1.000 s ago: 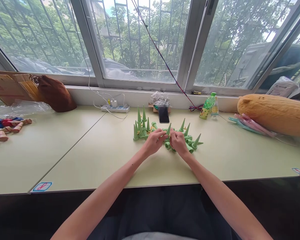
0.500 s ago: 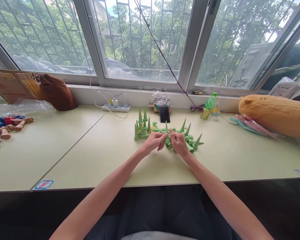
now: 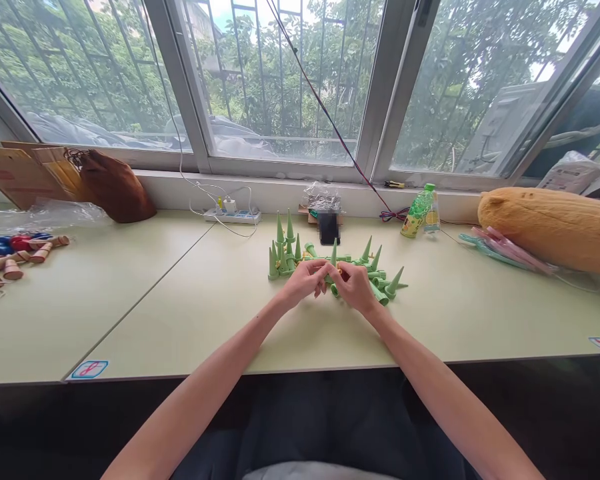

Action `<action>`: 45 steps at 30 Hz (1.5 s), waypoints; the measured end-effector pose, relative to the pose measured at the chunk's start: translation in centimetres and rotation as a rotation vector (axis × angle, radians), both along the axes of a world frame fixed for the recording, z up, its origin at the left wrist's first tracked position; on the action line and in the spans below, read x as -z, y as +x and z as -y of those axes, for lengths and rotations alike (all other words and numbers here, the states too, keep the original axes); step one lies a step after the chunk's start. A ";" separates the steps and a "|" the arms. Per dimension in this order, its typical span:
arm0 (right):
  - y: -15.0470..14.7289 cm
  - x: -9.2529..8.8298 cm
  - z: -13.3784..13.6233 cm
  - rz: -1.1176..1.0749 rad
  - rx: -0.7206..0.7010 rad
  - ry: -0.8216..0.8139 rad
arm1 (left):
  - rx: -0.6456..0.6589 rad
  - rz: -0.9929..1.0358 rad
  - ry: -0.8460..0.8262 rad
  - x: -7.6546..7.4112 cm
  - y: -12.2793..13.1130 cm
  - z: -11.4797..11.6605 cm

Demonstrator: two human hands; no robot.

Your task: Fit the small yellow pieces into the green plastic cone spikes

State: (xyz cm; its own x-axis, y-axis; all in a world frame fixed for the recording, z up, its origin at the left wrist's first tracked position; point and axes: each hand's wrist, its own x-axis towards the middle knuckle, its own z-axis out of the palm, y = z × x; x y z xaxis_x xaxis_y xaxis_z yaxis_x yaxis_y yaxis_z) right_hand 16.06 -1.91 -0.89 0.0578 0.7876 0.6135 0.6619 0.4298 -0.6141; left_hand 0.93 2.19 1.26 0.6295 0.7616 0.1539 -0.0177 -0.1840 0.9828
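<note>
My left hand (image 3: 304, 283) and my right hand (image 3: 355, 287) meet over the pale green table (image 3: 190, 313), fingers pinched together around a small green cone piece (image 3: 333, 255) whose tip sticks up between them. A small yellow part shows at my right fingertips. Around the hands lies a heap of green cone spikes (image 3: 387, 285). Several more green cones (image 3: 283, 253) stand upright in a cluster just left of and behind my left hand.
A dark phone (image 3: 328, 228) stands behind the heap, with a power strip (image 3: 231, 215) to its left and a green bottle (image 3: 416, 213) to its right. A brown bag (image 3: 115, 187) and wooden toys (image 3: 15, 257) lie at far left, an orange plush (image 3: 550, 227) at right.
Both hands have lifted slightly and drawn closer together, and the cone between them sits a little higher and farther back than before.
</note>
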 end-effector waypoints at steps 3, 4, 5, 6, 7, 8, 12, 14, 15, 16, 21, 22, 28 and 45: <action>0.0 -0.1 0.1 0.023 -0.010 -0.003 | 0.001 0.015 0.001 0.4 0.0 -0.3; 0.0 -0.1 0.2 0.028 -0.011 -0.002 | 0.002 0.015 0.001 0.5 0.0 -0.4; 0.0 -0.1 0.2 0.034 -0.009 -0.002 | 0.005 0.013 0.002 0.7 0.0 -0.5; 0.0 -0.2 0.2 0.041 -0.007 -0.005 | 0.010 0.010 0.004 0.8 0.0 -0.5; 0.0 -0.2 0.3 0.049 -0.006 -0.008 | 0.017 0.006 0.006 0.8 0.0 -0.6; 0.0 -0.2 0.3 0.055 -0.007 -0.011 | 0.023 0.002 0.008 0.9 0.0 -0.6; -0.1 -0.2 0.4 0.061 -0.025 -0.017 | 0.035 -0.003 -0.004 1.0 0.0 -0.6; -0.1 -0.3 0.5 0.056 -0.034 -0.016 | 0.042 0.001 -0.012 1.0 0.0 -0.5; -0.1 -0.3 0.5 0.055 -0.037 -0.015 | 0.046 0.004 -0.012 1.0 0.0 -0.5; -0.1 -0.3 0.5 0.054 -0.039 -0.014 | 0.049 0.007 -0.010 1.0 0.0 -0.5; -0.1 -0.2 0.5 0.066 -0.037 -0.008 | 0.058 0.013 -0.004 1.0 0.1 -0.4; -0.1 -0.2 0.5 0.069 -0.035 -0.008 | 0.059 0.012 -0.002 1.0 0.1 -0.4; -0.1 -0.1 0.4 0.074 -0.042 -0.001 | 0.061 0.009 0.001 0.9 0.1 -0.3; -0.2 0.0 0.4 0.093 0.030 0.075 | 0.077 0.137 -0.124 1.1 0.2 -0.4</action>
State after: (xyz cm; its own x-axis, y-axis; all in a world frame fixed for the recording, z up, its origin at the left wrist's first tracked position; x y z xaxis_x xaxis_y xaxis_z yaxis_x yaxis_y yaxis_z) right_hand 15.86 -2.27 -0.89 0.0210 0.7381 0.6743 0.7276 0.4513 -0.5166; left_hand 1.13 2.58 0.12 0.6660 0.7306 0.1503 -0.1621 -0.0549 0.9852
